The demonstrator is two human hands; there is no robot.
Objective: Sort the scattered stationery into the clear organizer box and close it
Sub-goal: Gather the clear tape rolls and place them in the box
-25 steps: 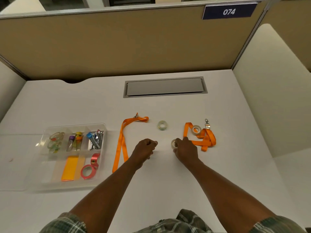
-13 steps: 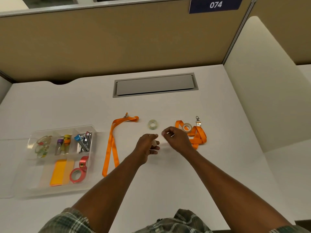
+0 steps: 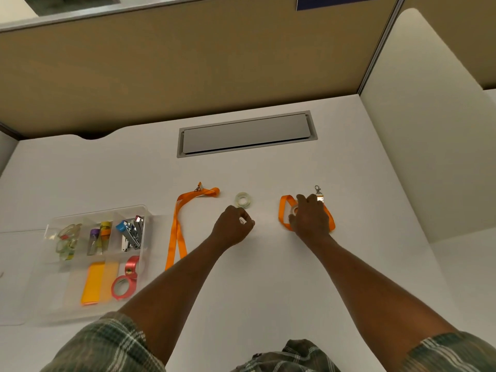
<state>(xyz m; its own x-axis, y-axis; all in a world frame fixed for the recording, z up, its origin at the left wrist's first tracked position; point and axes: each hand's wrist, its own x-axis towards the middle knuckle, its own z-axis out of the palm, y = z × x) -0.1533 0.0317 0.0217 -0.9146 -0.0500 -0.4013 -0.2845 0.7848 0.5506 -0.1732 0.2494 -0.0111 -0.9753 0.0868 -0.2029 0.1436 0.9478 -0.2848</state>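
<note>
Left hand [image 3: 232, 229] grips pale object [image 3: 243, 222]; right hand [image 3: 310, 218] pinches tape roll [image 3: 295, 210] on white desk [image 3: 255, 277], tan partition [image 3: 188, 63] behind.

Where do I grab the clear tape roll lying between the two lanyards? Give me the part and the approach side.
Come straight down from above. The tape roll lies flat on the table, hole upward, so pinch the ring's near wall: one fingertip in the hole, thumb outside.

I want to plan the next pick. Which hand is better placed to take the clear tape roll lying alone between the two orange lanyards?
Probably left. The left hand lies just before the clear tape roll, while the right hand is over the bunched lanyard, farther off.
</note>
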